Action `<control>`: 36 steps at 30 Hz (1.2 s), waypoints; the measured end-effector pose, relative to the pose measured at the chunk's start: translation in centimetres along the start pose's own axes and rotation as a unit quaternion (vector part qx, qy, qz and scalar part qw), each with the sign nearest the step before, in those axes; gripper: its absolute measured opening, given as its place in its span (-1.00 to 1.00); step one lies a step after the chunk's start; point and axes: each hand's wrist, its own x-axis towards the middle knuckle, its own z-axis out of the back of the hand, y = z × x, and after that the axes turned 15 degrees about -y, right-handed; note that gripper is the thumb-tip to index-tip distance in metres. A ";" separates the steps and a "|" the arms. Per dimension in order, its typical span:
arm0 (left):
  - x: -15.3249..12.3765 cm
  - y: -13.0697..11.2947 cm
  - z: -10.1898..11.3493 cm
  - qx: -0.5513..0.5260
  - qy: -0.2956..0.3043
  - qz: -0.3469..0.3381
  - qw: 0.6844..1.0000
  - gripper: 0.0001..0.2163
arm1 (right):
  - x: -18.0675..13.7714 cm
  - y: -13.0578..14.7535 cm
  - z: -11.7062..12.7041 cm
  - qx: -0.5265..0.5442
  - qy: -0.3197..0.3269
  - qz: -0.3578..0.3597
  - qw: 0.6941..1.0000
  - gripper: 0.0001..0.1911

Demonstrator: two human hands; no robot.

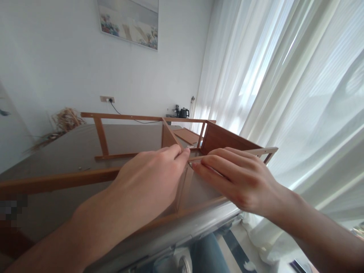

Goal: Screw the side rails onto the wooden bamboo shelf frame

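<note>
A brown wooden frame, with rails and panel shelves, lies on its side in front of me. My left hand is closed at the near rail, where a middle panel meets it; its fingertips curl over the wood and partly hide the joint. Just to the right, my right hand pinches a small metal screw with its fingertips against the same rail. The screw's far end cannot be made out. Both wrists bend inward, and the hands are nearly touching.
The frame rests on a grey table. A loose wooden panel lies behind it, and small metal bits lie to the left. Dried stalks and a black kettle stand farther back. White curtains hang close on the right.
</note>
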 end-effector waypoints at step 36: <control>0.1 0.0 0.1 -0.017 0.033 0.026 0.999 -0.56 | -1.3 3.9 -1.7 0.098 -0.072 -0.335 0.934 -0.84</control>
